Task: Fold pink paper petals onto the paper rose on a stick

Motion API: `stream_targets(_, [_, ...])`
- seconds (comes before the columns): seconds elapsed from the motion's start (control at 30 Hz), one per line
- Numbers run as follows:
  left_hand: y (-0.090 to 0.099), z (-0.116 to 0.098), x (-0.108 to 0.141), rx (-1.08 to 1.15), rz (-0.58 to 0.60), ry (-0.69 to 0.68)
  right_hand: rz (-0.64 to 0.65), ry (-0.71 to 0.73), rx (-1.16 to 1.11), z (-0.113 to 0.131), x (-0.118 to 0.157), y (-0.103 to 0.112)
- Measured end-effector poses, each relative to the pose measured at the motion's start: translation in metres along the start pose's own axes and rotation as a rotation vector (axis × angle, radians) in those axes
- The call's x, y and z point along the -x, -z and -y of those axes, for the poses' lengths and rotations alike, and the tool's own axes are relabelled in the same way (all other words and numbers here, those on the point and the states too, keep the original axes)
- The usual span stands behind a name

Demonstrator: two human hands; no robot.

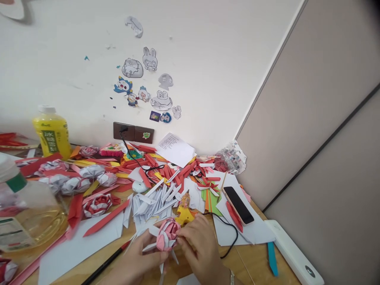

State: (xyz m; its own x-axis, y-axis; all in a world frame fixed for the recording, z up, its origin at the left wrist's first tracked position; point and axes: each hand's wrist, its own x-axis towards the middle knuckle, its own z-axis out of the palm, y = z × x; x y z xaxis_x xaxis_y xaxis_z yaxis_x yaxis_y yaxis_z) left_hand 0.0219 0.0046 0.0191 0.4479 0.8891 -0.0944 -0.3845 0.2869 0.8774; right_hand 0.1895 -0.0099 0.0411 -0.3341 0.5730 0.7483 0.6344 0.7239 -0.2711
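Observation:
A pink and white folded paper flower (166, 234) is held up over the front of the table, with white paper strips sticking out around it. My left hand (145, 249) is closed around its left side and underside. The fingers of my right hand (197, 241) are pinched together at the flower's right edge, seemingly on one of its folds. Just behind the flower stands a small yellow figure (184, 209). A heap of folded white paper strips (154, 204) lies behind my left hand.
At left stand a yellow drink bottle (52, 132) and a clear bottle (29, 213) of pale liquid. Finished paper flowers (97, 204), red strips, a black pen (105, 263) and white sheets cover the table. A phone (238, 204), black cable (234, 241) and white bar (293, 251) lie right.

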Motion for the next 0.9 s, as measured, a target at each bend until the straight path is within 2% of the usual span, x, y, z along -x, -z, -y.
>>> stream_targets(0.1, [-0.002, -0.001, 0.0, -0.002, 0.103, 0.012, -0.015, -0.036, -0.07, 0.001, -0.001, 0.002])
stream_targets(0.17, [-0.002, -0.001, 0.0, -0.001, 0.127, 0.029, -0.015, -0.069, -0.131, 0.001, -0.001, 0.003])
stream_targets(0.23, [-0.003, -0.003, 0.003, 0.0, 0.092, 0.052, 0.003, -0.099, -0.193, 0.002, -0.002, 0.003])
stream_targets(0.4, [-0.006, -0.005, 0.011, 0.014, -0.107, 0.123, 0.049, -0.16, -0.284, 0.003, -0.003, 0.002])
stream_targets(0.57, [-0.005, -0.001, 0.008, -0.014, -0.121, 0.091, 0.074, -0.199, -0.29, -0.002, -0.005, 0.002])
stream_targets(0.7, [-0.004, 0.0, 0.005, 0.007, -0.116, 0.099, 0.075, -0.129, -0.195, -0.003, -0.004, 0.002])
stream_targets(0.8, [-0.004, -0.001, 0.006, 0.025, -0.115, 0.105, 0.054, 0.008, -0.01, -0.001, -0.004, 0.002])
stream_targets(0.9, [-0.004, -0.001, 0.004, 0.028, -0.052, 0.076, 0.002, 0.141, 0.209, 0.003, -0.004, 0.002])
